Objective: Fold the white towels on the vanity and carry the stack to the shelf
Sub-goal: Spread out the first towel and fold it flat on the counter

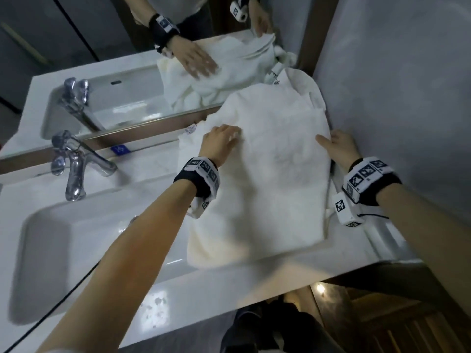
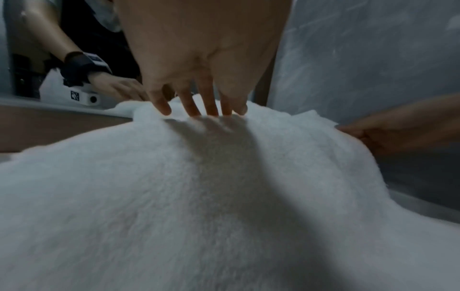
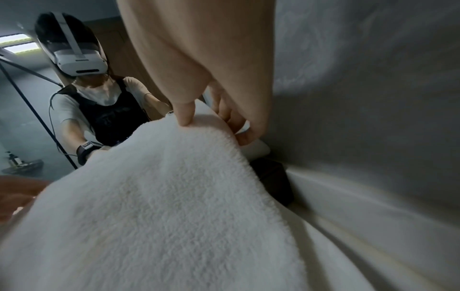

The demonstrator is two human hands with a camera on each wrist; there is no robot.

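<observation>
The white towels [image 1: 270, 159] lie as a heap on the right end of the vanity desk [image 1: 178, 289], between the sink [image 1: 51, 250] and the grey side wall [image 1: 407, 85], with their far edge against the mirror [image 1: 102, 72]. The top towel is spread broad over rumpled layers beneath it, so the folding looks only partly done and no neat stack exists yet.

The left hand [image 1: 221, 141] rests on the far left part of the top towel, its fingers [image 2: 211, 102] spread and nearly straight, tips pressed into the pile; this likely pins the cloth so that it does not slide while the other side is worked. The right hand [image 1: 337, 146] is at the towel's right edge next to the wall: its thumb [image 3: 185, 110] presses on top while the fingers curl under the fold, pinching the edge, probably to draw it taut or turn it over.

A chrome tap [image 1: 74, 164] stands behind the sink, well apart from the towels.
</observation>
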